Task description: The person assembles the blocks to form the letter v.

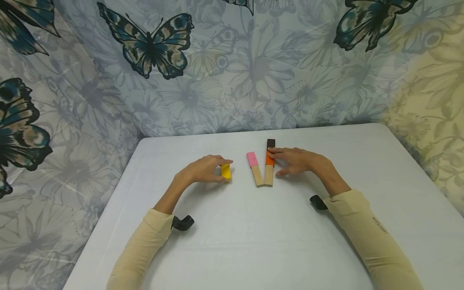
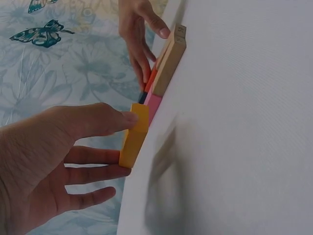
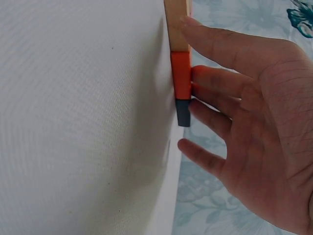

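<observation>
My left hand [image 1: 203, 170] pinches a yellow block [image 1: 226, 172] between thumb and fingers, left of the other blocks. In the left wrist view the yellow block [image 2: 134, 135] is tilted above its shadow. A pink block [image 1: 252, 158] lies end to end with a plain wooden block [image 1: 257, 176]. Beside them a black block [image 1: 271, 143], an orange block [image 1: 270, 159] and another wooden block [image 1: 268, 175] form a second row; the two rows meet at their near ends. My right hand [image 1: 299, 159] rests its extended fingertips against the orange block [image 3: 181, 76], thumb by the wooden one.
All the blocks are on a white-covered table [image 1: 235, 241]. Behind and left of it hangs cloth with butterflies and flowers [image 1: 253, 88]. A black wrist device pokes out at the left cuff [image 1: 159, 219], another at the right cuff [image 1: 346, 201].
</observation>
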The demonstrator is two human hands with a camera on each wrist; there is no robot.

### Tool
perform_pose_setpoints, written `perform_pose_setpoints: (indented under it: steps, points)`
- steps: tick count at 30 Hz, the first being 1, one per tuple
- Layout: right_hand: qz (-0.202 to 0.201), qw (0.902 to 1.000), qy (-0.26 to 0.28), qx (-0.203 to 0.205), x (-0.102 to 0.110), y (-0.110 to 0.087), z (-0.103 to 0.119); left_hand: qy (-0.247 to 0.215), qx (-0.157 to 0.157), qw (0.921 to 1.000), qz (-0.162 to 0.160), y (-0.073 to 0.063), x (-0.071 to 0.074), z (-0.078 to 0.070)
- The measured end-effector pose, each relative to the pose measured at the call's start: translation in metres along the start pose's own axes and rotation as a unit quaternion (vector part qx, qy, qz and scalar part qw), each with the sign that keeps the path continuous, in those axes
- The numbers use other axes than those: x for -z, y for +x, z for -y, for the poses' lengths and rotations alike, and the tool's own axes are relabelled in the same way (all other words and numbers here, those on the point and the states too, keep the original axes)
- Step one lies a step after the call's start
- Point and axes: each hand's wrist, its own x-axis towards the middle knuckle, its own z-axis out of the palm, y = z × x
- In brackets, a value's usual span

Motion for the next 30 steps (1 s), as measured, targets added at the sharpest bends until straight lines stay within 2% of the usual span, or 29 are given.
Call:
perform_pose_setpoints:
  steps: [9,17,24,30]
  points:
    - [0.0,1.0,0.0,0.003,-0.001,0.0,-0.002,-0.018,0.012,0.9986,-0.048,0.03,0.01,-0.004]
    - [0.004,1.0,0.006,-0.004,0.001,-0.001,-0.002,-0.016,0.012,0.9953,-0.095,0.07,0.021,-0.003]
    - [0.007,0.9999,0.004,-0.008,0.001,-0.001,-0.001,-0.017,0.008,0.9951,-0.097,0.106,0.019,0.001]
    - [0.005,1.0,0.004,-0.003,0.0,-0.001,-0.002,-0.02,0.024,0.9953,-0.092,0.122,0.011,0.005]
